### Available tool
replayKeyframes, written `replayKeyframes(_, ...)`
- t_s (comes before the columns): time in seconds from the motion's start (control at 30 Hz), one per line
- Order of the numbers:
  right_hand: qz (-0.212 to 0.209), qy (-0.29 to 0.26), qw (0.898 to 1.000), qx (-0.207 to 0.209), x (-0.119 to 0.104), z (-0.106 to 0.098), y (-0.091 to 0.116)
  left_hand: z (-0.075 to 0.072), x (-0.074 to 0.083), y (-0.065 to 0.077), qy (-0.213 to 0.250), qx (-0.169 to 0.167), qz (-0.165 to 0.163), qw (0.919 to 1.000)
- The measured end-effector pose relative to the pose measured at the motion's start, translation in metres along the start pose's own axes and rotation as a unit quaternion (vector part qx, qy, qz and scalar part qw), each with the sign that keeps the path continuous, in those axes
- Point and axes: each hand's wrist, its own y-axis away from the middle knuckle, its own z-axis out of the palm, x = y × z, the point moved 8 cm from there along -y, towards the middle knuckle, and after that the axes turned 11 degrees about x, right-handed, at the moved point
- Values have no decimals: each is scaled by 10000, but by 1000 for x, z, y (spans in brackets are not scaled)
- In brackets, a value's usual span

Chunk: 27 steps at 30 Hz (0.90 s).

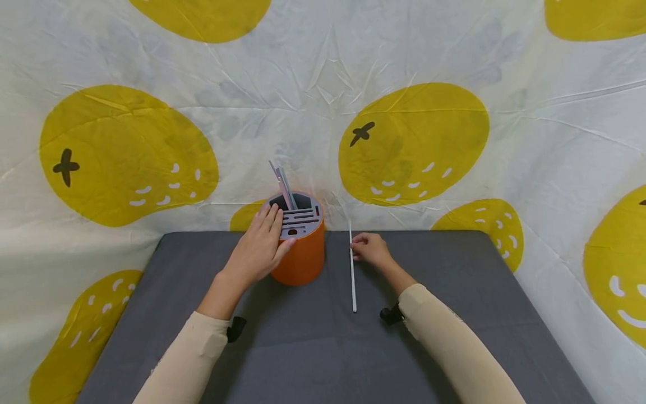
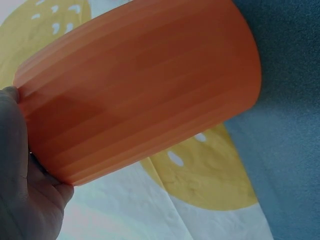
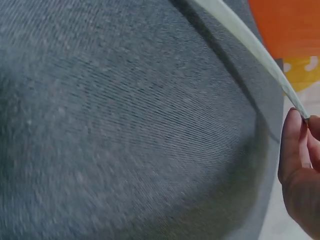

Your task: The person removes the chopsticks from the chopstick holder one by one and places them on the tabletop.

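Observation:
An orange cylindrical utensil holder [image 1: 299, 261] with a grey slotted top [image 1: 303, 216] stands upright near the table's back edge. Several thin pinkish and grey sticks [image 1: 285, 188] poke up from its rear opening. My left hand [image 1: 257, 244] rests on the left of that top, fingers straight, thumb at the front rim; in the left wrist view, the orange wall [image 2: 145, 85] fills much of the picture. To the right of the holder, my right hand [image 1: 372, 248] pinches a long thin white stick [image 1: 353, 280] between thumb and fingertips. The stick's shadow shows beside it in the right wrist view.
A dark grey cloth covers the table [image 1: 313, 348]. Directly behind its back edge hangs a white curtain [image 1: 282, 73] printed with large yellow fruit shapes. Black wrist cameras [image 1: 235, 329] sit on both cream sleeves [image 1: 449, 336].

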Motion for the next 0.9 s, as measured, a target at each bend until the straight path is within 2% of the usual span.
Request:
replayKeyframes(0.17,536,-330,9980,-93,8,7,4,0,0,0,-17,20,4,10000)
replayKeyframes(0.4,935,-333,9950,-145,11,10,11,-1,0,0,-22,49,33,10000)
replayKeyframes(0.73,921,157,9956,-65,18,14,8,-1,0,0,112,47,-50,9999)
replayKeyframes(0.9,671,473,9966,42,15,14,6,-3,1,0,91,97,-41,9999)
